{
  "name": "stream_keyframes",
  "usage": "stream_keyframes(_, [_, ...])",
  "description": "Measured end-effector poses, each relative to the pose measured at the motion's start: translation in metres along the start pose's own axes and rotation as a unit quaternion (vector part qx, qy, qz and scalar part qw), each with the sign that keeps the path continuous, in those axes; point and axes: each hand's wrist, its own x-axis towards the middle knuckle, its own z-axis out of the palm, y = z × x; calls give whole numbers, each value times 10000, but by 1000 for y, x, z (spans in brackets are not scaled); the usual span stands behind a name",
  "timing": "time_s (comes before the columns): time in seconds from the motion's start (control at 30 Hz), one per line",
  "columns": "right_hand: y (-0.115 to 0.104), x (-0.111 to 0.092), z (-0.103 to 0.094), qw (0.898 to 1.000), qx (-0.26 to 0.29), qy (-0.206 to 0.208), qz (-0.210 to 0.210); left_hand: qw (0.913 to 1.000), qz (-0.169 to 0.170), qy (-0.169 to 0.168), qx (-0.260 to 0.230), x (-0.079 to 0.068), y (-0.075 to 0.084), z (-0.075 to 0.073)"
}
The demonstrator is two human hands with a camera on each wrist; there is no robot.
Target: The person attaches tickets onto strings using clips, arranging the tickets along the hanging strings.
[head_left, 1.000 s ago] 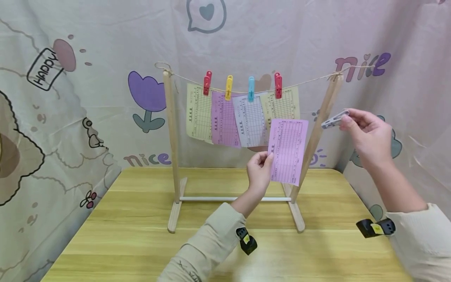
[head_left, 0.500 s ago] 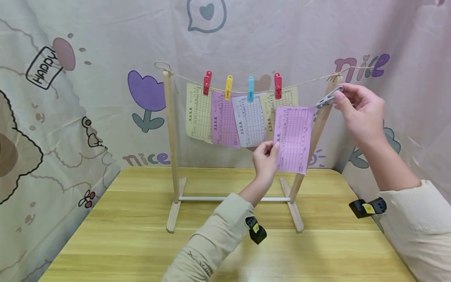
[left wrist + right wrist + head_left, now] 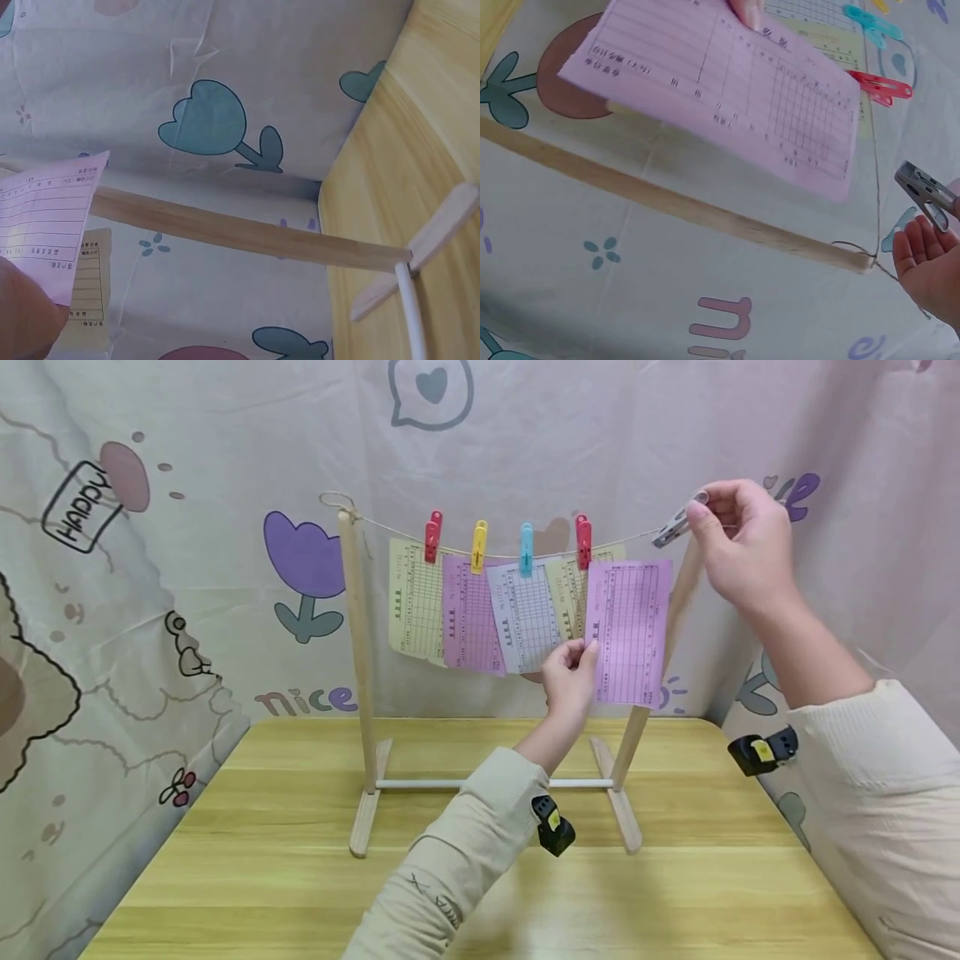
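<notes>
My left hand (image 3: 568,681) pinches a pink printed slip (image 3: 633,635) by its left edge, between thumb and fingers. The slip hangs upright just below the string (image 3: 637,537), its top left corner overlapping a yellow slip in the head view. Higher and to the right, my right hand (image 3: 750,547) holds a grey clothespin (image 3: 678,522) by its handle end. The clothespin's tip slants down to the left, close by the string and above the slip's top right corner. In the right wrist view the clothespin (image 3: 926,195) stands apart from the pink slip (image 3: 727,97).
A wooden stand with a left post (image 3: 356,652) and a right post (image 3: 637,743) carries the string. Several slips hang from it under a red clothespin (image 3: 432,537), a yellow one (image 3: 478,547), a blue one (image 3: 527,550) and another red one (image 3: 583,542). A patterned cloth (image 3: 225,635) stands behind the table (image 3: 262,877).
Both hands have risen toward the string. The left has carried the pink slip up and slightly right; the right has brought the grey clothespin up and left, from beside the slip to above its corner.
</notes>
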Motion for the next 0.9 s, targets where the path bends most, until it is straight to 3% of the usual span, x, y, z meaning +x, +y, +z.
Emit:
stream_keyframes(0.2, [-8, 10, 4, 9996, -231, -159, -105, 9997, -136, 1, -214, 1, 7, 8])
stream_keyframes(0.5, [-9, 20, 9, 9926, -1082, -376, -406, 9992, -202, 87, -323, 1, 12, 19])
stream_keyframes(0.67, [-9, 23, 12, 9890, -1316, -223, -632, 9987, -356, 116, -353, 1, 11, 19])
stream_keyframes(0.9, [-10, 32, 9, 9846, -1566, -188, -753, 9979, -324, 186, -523, 3, 12, 18])
